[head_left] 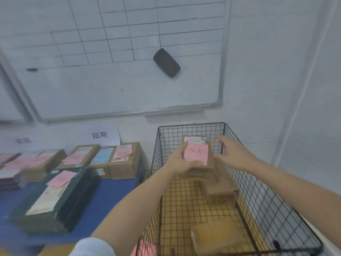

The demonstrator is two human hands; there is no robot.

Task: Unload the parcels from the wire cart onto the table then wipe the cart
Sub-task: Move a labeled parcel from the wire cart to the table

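The wire cart is thin metal wire with a smooth black coating, and its floor is backed by a matt yellowish board. The parcel gripped by the left hand is plain brown cardboard, matt, with a pink paper note stuck on it. The boxes on the surface are the same dull cardboard, and the surface itself looks matt blue. A dark green box has a faint sheen. The whiteboard is glossy white in a pale metal frame. The eraser on it looks dark and felt-like.
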